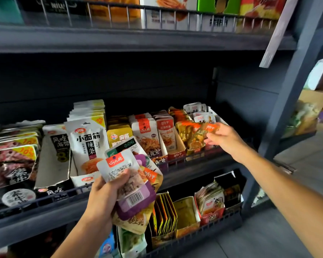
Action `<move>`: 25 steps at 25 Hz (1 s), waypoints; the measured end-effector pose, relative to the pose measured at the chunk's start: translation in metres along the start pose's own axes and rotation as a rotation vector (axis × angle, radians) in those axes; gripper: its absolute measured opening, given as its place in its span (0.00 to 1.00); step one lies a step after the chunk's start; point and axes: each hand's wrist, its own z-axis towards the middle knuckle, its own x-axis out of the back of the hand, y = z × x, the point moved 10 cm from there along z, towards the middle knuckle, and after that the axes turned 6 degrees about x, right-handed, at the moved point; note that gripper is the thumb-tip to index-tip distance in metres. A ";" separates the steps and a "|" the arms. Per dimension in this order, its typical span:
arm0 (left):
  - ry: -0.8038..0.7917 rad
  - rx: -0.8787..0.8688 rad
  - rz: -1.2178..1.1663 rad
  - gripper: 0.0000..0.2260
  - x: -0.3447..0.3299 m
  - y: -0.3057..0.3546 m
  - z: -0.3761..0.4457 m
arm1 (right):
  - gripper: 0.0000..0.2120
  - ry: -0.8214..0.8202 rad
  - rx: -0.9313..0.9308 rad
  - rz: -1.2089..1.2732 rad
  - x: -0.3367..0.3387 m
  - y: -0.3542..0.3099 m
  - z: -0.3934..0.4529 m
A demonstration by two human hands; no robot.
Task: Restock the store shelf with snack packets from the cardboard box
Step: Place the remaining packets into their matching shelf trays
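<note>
The right hand [225, 139] reaches to the right end of the middle shelf [194, 157], pinching a small gold packet [206, 130] between thumb and fingertips; the packet sits tilted just above the gold row [189, 135] in its open tray, touching or nearly touching the front packets, though which cannot be told. The left hand [104, 194] is lower and nearer the camera, its fingers curled round a fanned stack of packets [131, 181], thumb pressed on the white one at the front, with purple, green and orange packets spread behind it. The stack overlaps the shelf's front rail and hides part of the yellow row [118, 135] and the trays behind it. The held gold packet is blurred and its print unreadable. The cardboard box is not in view. Left of the gold row stand rows of white-and-red packets [157, 135], then tall white bags [88, 138] and dark packets at the far left, cut by the frame edge. The bottom shelf [203, 233] holds more trays, partly hidden by the left hand's stack. A dark upright post [295, 94] closes the shelf just right of the right hand, and the upper shelf [119, 40] hangs well above, leaving open dark space over the middle rows.
</note>
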 end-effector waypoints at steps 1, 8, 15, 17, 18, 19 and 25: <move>0.002 -0.002 0.004 0.14 0.001 0.000 0.000 | 0.09 -0.063 0.001 -0.106 -0.006 0.004 0.003; 0.019 -0.018 0.017 0.13 0.007 0.002 0.002 | 0.06 0.000 0.171 -0.358 0.003 -0.029 0.005; 0.001 -0.008 0.020 0.13 0.004 -0.004 0.001 | 0.04 -0.169 0.248 -0.806 -0.029 -0.044 -0.005; -0.006 -0.009 0.028 0.13 0.003 -0.004 -0.001 | 0.04 -0.166 0.223 -0.847 -0.034 -0.047 -0.002; -0.012 -0.010 0.027 0.14 0.003 -0.004 -0.003 | 0.04 -0.168 0.207 -0.853 -0.034 -0.046 0.000; -0.019 -0.008 0.023 0.16 0.003 -0.003 -0.004 | 0.05 -0.162 0.182 -0.856 -0.032 -0.043 0.003; -0.061 -0.028 -0.011 0.19 0.009 0.002 -0.014 | 0.12 0.271 0.321 -0.700 -0.017 -0.091 -0.065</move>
